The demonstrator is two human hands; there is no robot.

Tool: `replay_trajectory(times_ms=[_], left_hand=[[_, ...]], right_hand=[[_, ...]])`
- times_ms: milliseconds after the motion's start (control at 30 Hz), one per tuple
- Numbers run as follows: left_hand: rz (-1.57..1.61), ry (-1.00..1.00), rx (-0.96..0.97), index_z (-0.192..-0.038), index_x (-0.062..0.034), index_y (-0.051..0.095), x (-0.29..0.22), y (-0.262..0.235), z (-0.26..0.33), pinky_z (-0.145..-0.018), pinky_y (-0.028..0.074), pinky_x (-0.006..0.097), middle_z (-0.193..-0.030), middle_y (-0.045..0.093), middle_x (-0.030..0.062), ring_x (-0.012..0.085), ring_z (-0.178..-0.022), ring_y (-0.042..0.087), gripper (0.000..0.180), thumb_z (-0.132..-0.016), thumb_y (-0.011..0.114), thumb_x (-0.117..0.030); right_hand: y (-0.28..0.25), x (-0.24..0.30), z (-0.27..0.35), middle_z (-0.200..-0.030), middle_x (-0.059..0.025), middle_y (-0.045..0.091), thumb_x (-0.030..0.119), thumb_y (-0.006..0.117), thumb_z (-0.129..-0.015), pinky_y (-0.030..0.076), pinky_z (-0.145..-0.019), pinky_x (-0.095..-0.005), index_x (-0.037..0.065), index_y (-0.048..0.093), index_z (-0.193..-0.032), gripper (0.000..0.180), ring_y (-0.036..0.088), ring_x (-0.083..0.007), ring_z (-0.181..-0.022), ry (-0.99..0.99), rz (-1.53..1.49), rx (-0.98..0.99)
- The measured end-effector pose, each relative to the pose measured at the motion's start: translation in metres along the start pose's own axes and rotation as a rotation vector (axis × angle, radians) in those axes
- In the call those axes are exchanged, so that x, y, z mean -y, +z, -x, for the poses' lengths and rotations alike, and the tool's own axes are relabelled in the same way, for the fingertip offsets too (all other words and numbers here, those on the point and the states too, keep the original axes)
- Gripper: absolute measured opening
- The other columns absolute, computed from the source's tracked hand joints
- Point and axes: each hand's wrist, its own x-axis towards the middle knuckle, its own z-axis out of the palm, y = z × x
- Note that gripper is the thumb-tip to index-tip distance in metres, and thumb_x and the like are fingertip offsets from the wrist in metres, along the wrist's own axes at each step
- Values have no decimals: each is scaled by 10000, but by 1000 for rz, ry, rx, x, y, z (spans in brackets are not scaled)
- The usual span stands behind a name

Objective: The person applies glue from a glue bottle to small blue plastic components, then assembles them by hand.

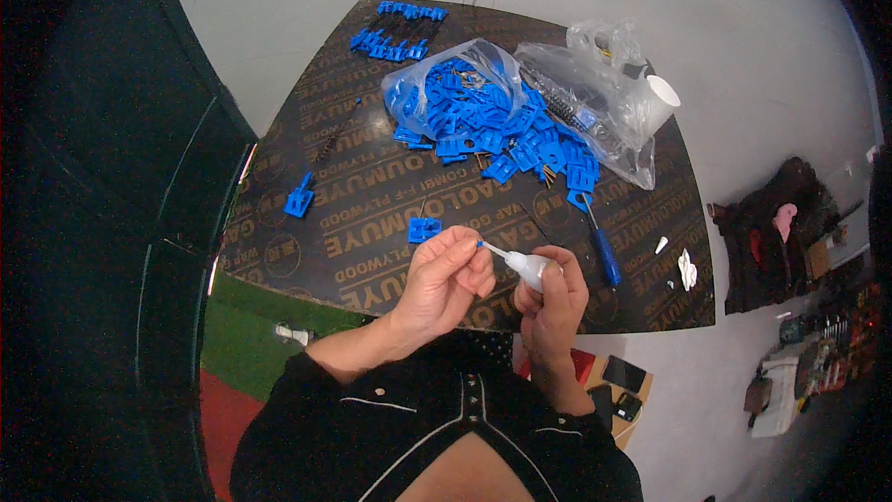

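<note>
Over the near edge of the table (pixel 641 302), the person's two hands are positioned side by side, slightly apart. The left hand (pixel 444 271) has its thumb and index finger pressed together on a small blue piece (pixel 479 244). The right hand (pixel 555 293) is closed around a white squeeze bottle (pixel 530 268), whose narrow nozzle is directed left at the small blue piece; contact between the two cannot be confirmed.

To the right, a crumpled white tissue (pixel 687 270) lies near the table's side, with a small white cone (pixel 661 244) just beside it. A screwdriver (pixel 605 256) with a blue handle lies between these items and the right hand. Just beyond the left hand, a single blue bracket (pixel 425 230) rests flat. Farther left lies a rod assembly (pixel 298 200), its dark shaft extending away from a blue end fitting.

Beyond, a heap of blue parts (pixel 465 121) spreads across the middle, partly covered by a clear plastic bag (pixel 502 60). A second clear bag (pixel 595 79) lies to its right, with a white cylinder (pixel 660 104) beside it. At the far left corner, a row of assemblies (pixel 395 30) with blue ends is laid out.
</note>
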Motion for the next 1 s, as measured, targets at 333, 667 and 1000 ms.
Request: replay_trajectory(times_ms=[333, 667, 1000], left_hand=[[2, 13, -11, -906, -34, 524, 2, -2, -1, -529, 366, 278, -674, 457, 30, 128, -598, 424, 152, -919, 550, -182], [-23, 32, -9, -934, -28, 533, 3, -3, -1, -527, 368, 276, -670, 467, 35, 128, -597, 432, 155, -920, 552, -182], [-31, 35, -9, -914, -30, 534, 3, -2, -2, -525, 364, 275, -672, 481, 32, 128, -596, 438, 151, -922, 549, -180]], right_hand=[[-3, -4, -1, -683, -19, 474, 164, 473, -929, 270, -424, -213, -14, 497, -1053, 218, 345, -52, -464, -25, 29, 9], [-2, -2, 0, -722, -31, 509, 148, 472, -926, 269, -418, -207, -10, 502, -1046, 201, 350, -48, -464, -48, 69, -8], [-3, -1, 0, -726, -28, 517, 149, 474, -925, 279, -419, -201, -10, 518, -1035, 198, 361, -44, -470, -69, 82, -6]])
